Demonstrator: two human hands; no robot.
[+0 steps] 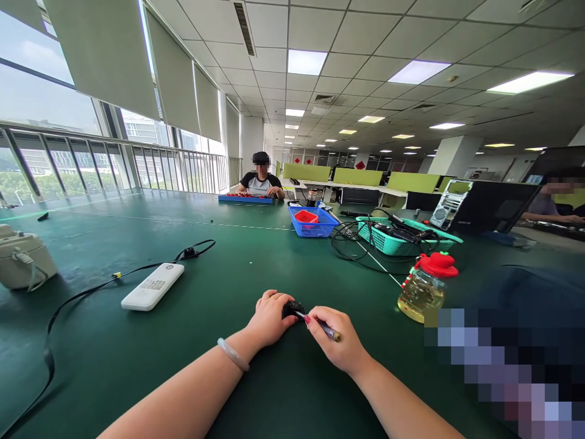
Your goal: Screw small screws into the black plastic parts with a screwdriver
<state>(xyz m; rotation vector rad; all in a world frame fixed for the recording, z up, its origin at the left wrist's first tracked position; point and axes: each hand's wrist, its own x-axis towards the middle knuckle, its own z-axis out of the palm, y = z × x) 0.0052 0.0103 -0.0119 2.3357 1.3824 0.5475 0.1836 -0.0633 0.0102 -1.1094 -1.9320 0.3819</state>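
Observation:
My left hand (270, 317), a pale bangle on its wrist, is closed around a small black object (294, 308) on the dark green tabletop. What kind of object it is, I cannot make out; the fingers cover part of it. Between the fingers of my right hand (337, 335) is a slim screwdriver (329, 331) with a brownish handle. Its metal shaft slants left, and the tip meets the black object or lies right at it. Both hands are close together at the middle of the near side.
To the left lie a white power bank (154, 286), a black strap (61, 314) and a beige bag (25, 259). A red-lidded jar (423, 292) stands right. Farther back are a blue basket (314, 229), a teal basket (393, 244) with cables, and a person (261, 180) with a blue tray.

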